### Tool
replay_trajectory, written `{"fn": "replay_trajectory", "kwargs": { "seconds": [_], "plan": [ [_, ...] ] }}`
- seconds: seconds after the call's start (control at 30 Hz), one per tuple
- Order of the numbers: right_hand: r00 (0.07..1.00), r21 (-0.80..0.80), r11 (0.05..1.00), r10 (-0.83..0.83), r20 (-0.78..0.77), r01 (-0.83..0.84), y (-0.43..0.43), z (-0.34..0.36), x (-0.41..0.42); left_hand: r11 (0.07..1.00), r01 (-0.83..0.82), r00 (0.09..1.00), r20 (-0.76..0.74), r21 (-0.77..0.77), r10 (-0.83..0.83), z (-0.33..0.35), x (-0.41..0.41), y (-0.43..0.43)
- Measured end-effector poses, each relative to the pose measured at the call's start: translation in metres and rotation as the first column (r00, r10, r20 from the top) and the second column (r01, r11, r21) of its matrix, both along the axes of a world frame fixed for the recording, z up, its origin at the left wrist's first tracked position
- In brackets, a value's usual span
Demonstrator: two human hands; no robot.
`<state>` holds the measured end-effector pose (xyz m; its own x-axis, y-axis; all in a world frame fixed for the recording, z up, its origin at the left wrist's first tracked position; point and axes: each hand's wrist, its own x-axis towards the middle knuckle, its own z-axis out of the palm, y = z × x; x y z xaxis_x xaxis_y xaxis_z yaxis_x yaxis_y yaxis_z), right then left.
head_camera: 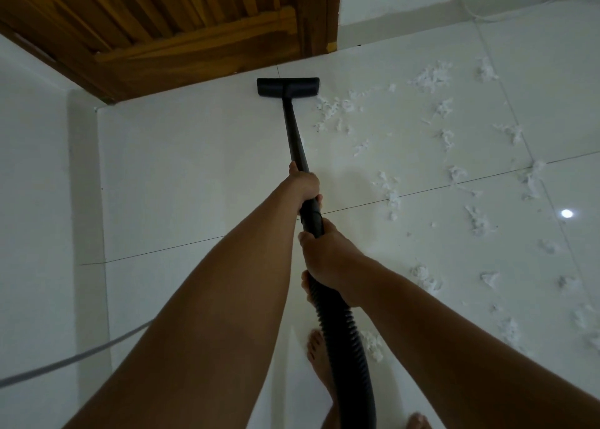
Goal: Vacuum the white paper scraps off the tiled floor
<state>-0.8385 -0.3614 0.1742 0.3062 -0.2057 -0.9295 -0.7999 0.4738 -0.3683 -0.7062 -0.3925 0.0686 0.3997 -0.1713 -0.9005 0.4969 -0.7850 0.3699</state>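
Gripping the black wand (293, 133) with both hands, I have my left hand (305, 182) wrapped around the tube further forward to steer it. My right hand (328, 256) is clenched around the joint where the ribbed hose (344, 331) begins, to push and take the weight. The nozzle head (288, 86) sits flat on the tiled floor (194, 169), just short of the wooden door (162, 22), at the left edge of the mess. The white paper scraps (334, 107) lie scattered to its right: the nearest clump is just beside the head, others are spread across the tiles, and one heap is near my bare foot (319, 360). The tiles left of the wand look bare, so I judge the sweep should go rightward in strips. The hose hangs between my arms close to that foot, where it could trip me.
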Motion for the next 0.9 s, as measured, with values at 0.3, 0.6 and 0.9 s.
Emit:
{"fn": "replay_trajectory", "kwargs": {
  "seconds": [0.3,0.6,0.9],
  "plan": [
    [1.000,0.022,1.000,0.003,-0.013,-0.002,0.030,0.031,-0.034,0.999,-0.015,0.999,-0.051,0.030,0.016,0.019,-0.035,0.032],
    [0.999,0.072,0.997,-0.032,-0.016,0.033,0.019,0.050,-0.032,0.999,-0.021,0.997,-0.074,0.046,0.024,0.037,-0.035,0.025],
    [0.996,0.093,0.991,-0.090,-0.026,0.092,0.006,0.032,-0.009,0.999,0.013,0.999,-0.046,0.044,-0.011,0.021,-0.011,0.006]
  ]
}}
